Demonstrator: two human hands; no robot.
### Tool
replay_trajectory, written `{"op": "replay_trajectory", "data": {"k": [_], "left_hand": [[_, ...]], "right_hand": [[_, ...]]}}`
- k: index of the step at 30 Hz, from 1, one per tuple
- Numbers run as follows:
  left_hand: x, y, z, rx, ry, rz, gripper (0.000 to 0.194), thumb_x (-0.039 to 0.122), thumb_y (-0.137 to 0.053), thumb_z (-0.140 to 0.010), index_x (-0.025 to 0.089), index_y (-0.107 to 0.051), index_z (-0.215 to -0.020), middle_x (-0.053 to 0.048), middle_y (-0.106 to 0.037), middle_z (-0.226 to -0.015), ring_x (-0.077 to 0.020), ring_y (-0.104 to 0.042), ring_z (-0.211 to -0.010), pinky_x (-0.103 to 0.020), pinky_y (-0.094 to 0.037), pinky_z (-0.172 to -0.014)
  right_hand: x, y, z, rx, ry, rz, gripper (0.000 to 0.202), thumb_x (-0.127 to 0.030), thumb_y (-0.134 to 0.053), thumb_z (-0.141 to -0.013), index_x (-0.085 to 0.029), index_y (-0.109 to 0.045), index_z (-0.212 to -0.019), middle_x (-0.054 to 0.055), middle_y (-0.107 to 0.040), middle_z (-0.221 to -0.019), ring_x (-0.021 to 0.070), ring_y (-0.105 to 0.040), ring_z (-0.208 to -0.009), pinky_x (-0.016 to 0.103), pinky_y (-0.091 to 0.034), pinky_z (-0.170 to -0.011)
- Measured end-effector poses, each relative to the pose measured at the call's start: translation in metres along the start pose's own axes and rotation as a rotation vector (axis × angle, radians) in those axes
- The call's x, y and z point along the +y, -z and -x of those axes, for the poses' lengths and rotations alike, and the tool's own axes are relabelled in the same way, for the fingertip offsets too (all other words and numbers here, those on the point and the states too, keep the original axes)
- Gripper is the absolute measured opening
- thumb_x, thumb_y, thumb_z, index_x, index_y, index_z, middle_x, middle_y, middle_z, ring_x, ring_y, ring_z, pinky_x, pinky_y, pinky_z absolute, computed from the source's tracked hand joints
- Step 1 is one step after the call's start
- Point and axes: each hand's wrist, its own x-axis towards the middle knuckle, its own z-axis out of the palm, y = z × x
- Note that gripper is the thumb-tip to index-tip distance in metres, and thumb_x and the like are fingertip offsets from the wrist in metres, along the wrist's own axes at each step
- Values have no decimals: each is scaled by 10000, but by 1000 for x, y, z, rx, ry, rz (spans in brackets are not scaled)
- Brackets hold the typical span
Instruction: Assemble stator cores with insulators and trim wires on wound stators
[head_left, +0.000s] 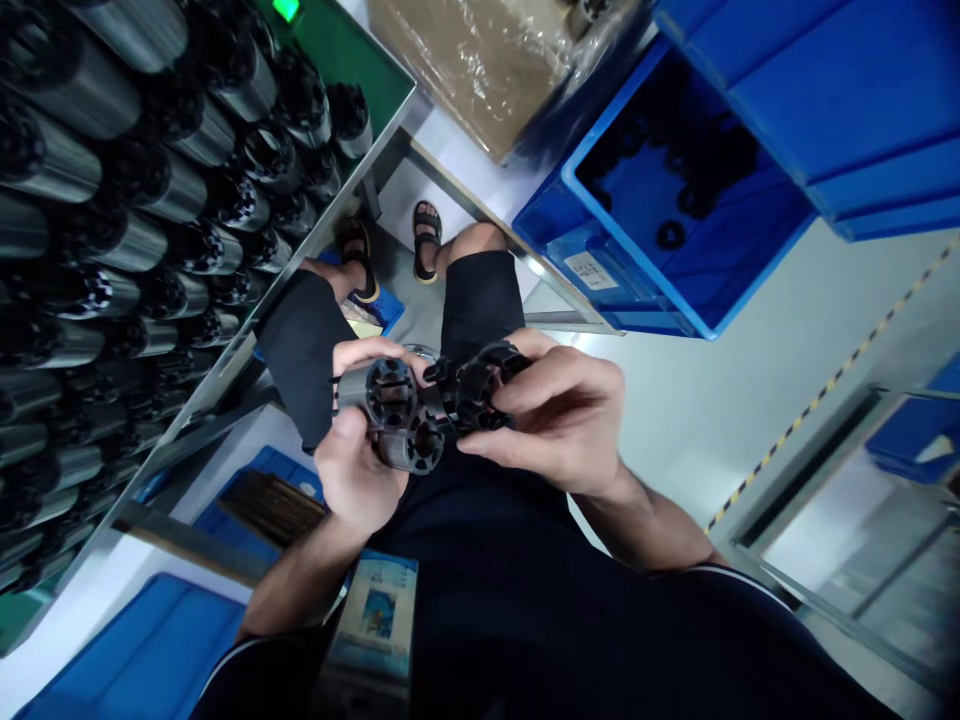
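Over my lap, my left hand (364,440) is closed round two metal cylinders, a larger one (367,388) above and a smaller one (410,446) below it, both with slotted dark ends facing right. My right hand (562,400) pinches black ring-shaped parts (480,388) between thumb and fingers. These black parts lie right beside the cylinder ends; whether they touch is too unclear to tell.
Rows of metal cylinders (60,335) with black ends fill the green-topped table at the left. A blue bin (637,270) with black rings stands at the upper right, beside a plastic-wrapped carton (472,70). Blue bins (142,650) sit lower left.
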Motion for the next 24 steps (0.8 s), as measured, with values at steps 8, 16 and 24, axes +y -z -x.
{"op": "replay_trajectory", "data": {"k": [8, 16, 24], "left_hand": [[4, -10, 1, 53, 17, 59, 403, 663, -705, -1125, 264, -747, -1159, -93, -745, -1092, -312, -801, -1068, -476, -692, -947], [-6, -1, 4, 45, -82, -1, 357, 582, -747, -1101, 286, -811, -1290, -94, -803, -1202, -308, -806, -1071, -474, -735, -914], [-20, 14, 8, -75, -94, -44, 482, 686, -758, -1095, 294, -788, -1374, -109, -792, -1272, -327, -806, -1123, -496, -722, -921]], "right_hand": [[-1, -18, 10, 80, 46, 260, 325, -225, -1122, -894, -320, -956, -1157, 29, -935, -1119, 223, -881, -848, 377, -797, -761], [-4, -30, 32, 157, -145, 274, 406, -210, -1033, -984, -435, -914, -1300, 24, -923, -1219, 263, -871, -956, 483, -775, -838], [9, -26, 43, 127, -79, 163, 528, -199, -1101, -901, -459, -885, -1306, -3, -888, -1199, 283, -880, -950, 509, -789, -849]]}}
